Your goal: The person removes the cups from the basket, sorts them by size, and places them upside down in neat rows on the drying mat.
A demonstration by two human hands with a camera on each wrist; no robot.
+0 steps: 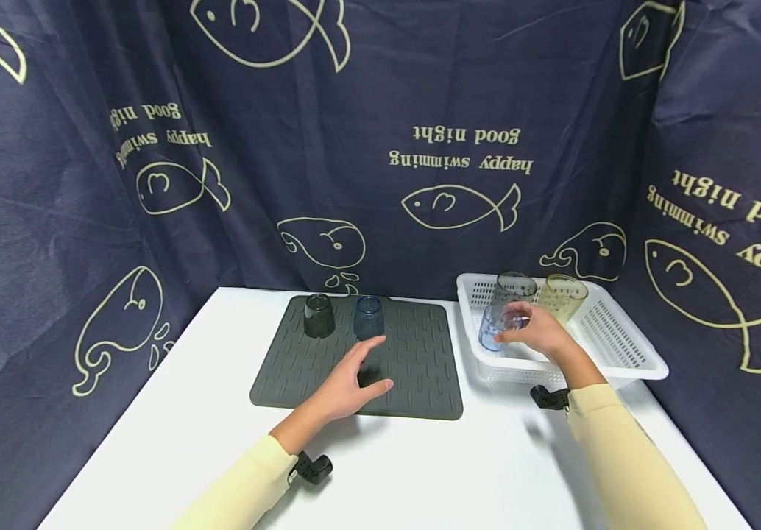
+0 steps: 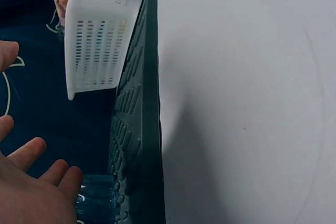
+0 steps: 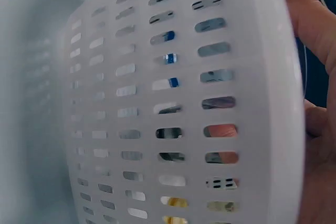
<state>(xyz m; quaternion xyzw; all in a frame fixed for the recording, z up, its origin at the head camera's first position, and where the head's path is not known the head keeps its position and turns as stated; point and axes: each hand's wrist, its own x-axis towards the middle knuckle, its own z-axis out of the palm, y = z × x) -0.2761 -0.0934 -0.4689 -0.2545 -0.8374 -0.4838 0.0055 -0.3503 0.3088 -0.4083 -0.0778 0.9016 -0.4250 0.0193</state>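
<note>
My right hand [image 1: 536, 329] reaches into the white plastic basket [image 1: 625, 361] with curved fingers, the thumb against a light blue glass [image 1: 490, 335]. A tall grey patterned glass [image 1: 511, 287] stands just behind these fingers, partly covered by them. Through the basket's slots in the right wrist view, bits of blue and of the fingers show. My left hand [image 1: 347, 383] hovers over the dark ribbed mat [image 1: 413, 368], thumb and fingers spread, holding nothing. Just beyond its fingertips a dark blue glass [image 1: 369, 320] sits on the mat. Left of that is a black glass [image 1: 319, 316].
A yellowish patterned glass [image 1: 562, 297] stands in the basket, right of the grey one. Mat and basket lie side by side on a white table [image 1: 433, 471]. A navy curtain [image 1: 354, 147] with fish drawings hangs close behind and along both sides.
</note>
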